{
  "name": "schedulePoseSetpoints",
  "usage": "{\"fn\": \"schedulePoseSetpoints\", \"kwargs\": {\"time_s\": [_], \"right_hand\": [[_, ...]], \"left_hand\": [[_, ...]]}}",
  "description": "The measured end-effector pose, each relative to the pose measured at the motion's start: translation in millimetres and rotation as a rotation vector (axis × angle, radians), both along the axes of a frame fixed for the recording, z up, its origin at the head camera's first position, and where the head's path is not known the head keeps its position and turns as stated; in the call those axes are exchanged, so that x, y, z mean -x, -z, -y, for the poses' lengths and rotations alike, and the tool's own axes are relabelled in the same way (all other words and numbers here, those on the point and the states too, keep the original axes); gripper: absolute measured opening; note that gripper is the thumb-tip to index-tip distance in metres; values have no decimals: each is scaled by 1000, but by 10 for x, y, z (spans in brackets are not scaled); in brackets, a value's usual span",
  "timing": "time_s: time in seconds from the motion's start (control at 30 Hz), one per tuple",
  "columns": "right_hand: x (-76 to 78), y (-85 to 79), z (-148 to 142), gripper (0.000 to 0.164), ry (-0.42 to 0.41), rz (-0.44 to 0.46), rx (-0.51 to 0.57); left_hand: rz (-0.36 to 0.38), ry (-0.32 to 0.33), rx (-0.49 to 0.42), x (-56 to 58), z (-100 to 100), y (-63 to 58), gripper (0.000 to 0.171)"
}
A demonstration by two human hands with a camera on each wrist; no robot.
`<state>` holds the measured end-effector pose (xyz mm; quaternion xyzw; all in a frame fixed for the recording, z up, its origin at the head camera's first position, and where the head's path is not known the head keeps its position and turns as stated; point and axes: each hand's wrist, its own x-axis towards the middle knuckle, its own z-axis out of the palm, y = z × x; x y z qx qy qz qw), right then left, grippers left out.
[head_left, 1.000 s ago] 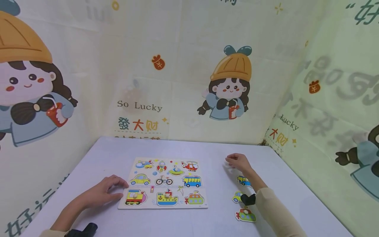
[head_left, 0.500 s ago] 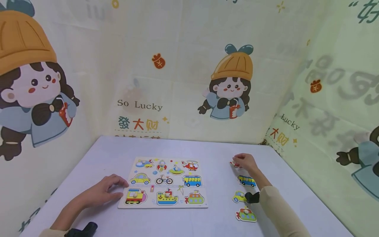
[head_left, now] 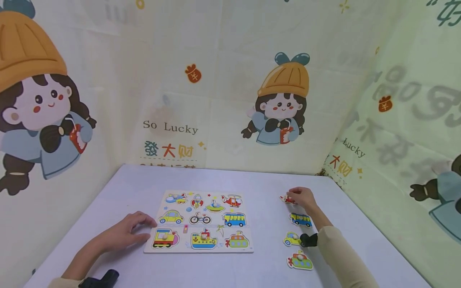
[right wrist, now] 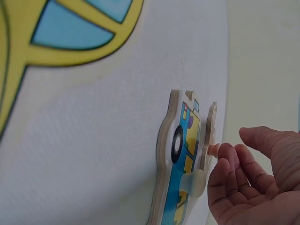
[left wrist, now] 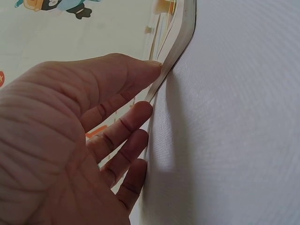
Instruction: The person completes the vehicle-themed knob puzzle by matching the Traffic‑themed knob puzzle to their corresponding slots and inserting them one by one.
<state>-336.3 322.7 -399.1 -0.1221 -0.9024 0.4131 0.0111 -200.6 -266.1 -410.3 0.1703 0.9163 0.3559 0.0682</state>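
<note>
My left hand (head_left: 131,231) lies at the left edge of a picture puzzle board (head_left: 248,250), thumb and fingertips touching its edge. In the left wrist view the thumb meets the side of the board (left wrist: 180,49) near a corner. My right hand (head_left: 303,199) is at a red puzzle piece (head_left: 286,199), probably the helicopter, lying on the table at the back of a column of pieces. In the right wrist view the fingertips are right at its small knob (right wrist: 214,150), and the thumb stands apart from them.
In front of the red piece lie a bus piece (head_left: 300,219), a yellow car piece (head_left: 292,239) and a green submarine piece (head_left: 300,261), each on the white table (head_left: 201,272). A printed cloth (head_left: 216,100) hangs behind and beside the table.
My right hand has shifted right, and the red piece, first hidden by the hand, now shows on the table with the thumb off its knob. The left hand stays put.
</note>
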Motion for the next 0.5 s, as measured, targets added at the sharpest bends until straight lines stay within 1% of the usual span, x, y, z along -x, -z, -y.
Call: {"fn": "schedulePoseSetpoints", "kwargs": {"time_s": [0.13, 0.33, 0.5], "right_hand": [[10, 12, -17, 40, 5, 6, -6], [38, 51, -39, 34, 7, 38, 3], [37, 77, -33, 29, -15, 21, 8]], "left_hand": [[-12, 8, 6, -1, 5, 7, 31], [-17, 10, 5, 4, 2, 11, 31], [-11, 9, -2, -1, -7, 6, 30]]}}
